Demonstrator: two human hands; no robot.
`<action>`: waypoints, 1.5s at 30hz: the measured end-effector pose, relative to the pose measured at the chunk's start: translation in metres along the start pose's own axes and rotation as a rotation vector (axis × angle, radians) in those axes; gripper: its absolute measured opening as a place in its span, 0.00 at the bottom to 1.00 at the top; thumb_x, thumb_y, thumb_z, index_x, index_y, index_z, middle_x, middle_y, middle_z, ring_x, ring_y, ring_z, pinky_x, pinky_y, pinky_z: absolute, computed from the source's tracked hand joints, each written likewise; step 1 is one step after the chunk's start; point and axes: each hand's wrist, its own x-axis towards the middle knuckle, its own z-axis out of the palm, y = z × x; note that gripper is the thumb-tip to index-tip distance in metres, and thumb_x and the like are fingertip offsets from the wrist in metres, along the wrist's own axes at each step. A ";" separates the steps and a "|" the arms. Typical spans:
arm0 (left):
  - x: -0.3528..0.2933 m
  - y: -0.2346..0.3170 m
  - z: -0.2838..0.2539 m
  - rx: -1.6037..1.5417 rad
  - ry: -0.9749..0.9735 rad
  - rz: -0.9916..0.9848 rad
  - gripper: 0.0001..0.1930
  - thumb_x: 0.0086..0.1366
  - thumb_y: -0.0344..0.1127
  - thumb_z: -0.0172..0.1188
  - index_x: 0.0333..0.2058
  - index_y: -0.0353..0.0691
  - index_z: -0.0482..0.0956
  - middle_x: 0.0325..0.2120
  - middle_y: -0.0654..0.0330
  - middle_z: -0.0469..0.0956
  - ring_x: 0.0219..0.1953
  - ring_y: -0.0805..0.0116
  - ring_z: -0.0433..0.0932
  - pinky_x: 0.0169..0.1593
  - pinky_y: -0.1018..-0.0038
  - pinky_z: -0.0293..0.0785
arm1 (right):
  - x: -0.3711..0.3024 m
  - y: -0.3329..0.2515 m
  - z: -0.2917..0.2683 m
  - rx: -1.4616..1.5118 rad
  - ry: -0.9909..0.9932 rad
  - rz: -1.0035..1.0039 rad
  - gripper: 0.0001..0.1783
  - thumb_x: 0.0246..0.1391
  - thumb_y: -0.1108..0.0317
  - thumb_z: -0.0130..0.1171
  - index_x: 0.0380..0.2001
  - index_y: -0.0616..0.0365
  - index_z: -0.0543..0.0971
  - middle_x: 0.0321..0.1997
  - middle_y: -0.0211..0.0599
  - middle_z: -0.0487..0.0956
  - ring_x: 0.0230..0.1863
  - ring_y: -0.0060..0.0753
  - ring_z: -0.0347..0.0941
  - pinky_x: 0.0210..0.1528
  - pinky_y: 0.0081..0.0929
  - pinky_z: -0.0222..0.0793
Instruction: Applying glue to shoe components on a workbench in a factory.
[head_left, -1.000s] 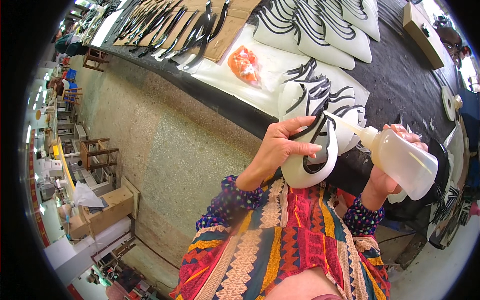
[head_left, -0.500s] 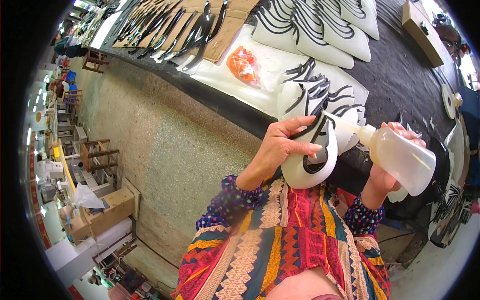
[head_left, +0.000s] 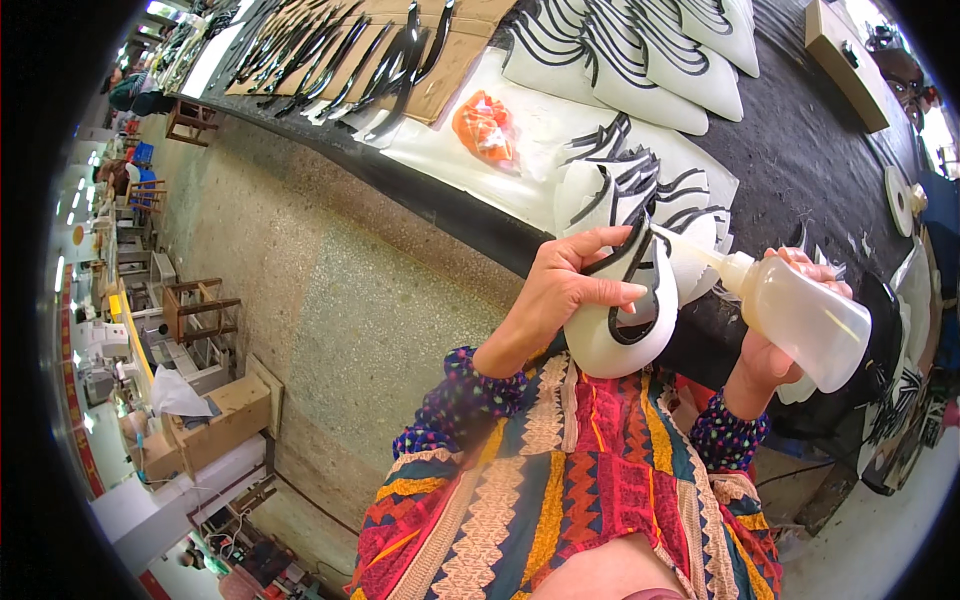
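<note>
Left hand: left hand (head_left: pixel 565 290) is in the middle of the frame. It grips a white curved piece (head_left: pixel 625 330), thumb in front and fingers curled over the top edge.
Right hand: right hand (head_left: pixel 775 345) is at the right of the frame. It is wrapped tight around a squeeze bottle (head_left: pixel 805 320) and tips it sideways.
White curved piece: it is held up in the air, just above the lap, in the middle of the frame. It has black strips stuck on it, one bending like a hook.
Squeeze bottle: it is see-through and cloudy, with a pale nozzle. The nozzle points left and meets the white curved piece near its upper right edge.
Sleeves: both arms wear dark sleeves (head_left: pixel 450 410) with tiny coloured dots.
Clothing: bright zigzag clothing (head_left: pixel 570 490) in red, yellow and blue fills the bottom middle of the frame.
Table: a long dark table (head_left: pixel 800 150) runs across the top of the frame, just behind the hands.
White pieces on table: more white pieces with black strips (head_left: pixel 640 190) lie in a pile just above the hands. Others (head_left: pixel 640 50) lie in a row at the top.
Orange thing: a small orange bundle (head_left: pixel 483 125) sits on white sheeting, up and left of the hands.
Black strips: many black strips (head_left: pixel 370 50) lie on brown cardboard at the upper left.
Floor: a speckled grey floor (head_left: pixel 330 300) fills the left middle.
Far off: wooden stools (head_left: pixel 195 305) and a wooden box (head_left: pixel 215 420) stand at the far left.
</note>
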 end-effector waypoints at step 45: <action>-0.016 0.011 0.001 0.071 -0.125 -0.145 0.27 0.45 0.20 0.61 0.47 0.30 0.67 0.39 0.57 0.73 0.38 0.76 0.71 0.43 0.83 0.68 | -0.006 -0.016 -0.001 -0.213 -0.036 -0.134 0.40 0.29 0.40 0.64 0.42 0.55 0.65 0.42 0.37 0.69 0.47 0.45 0.65 0.50 0.42 0.62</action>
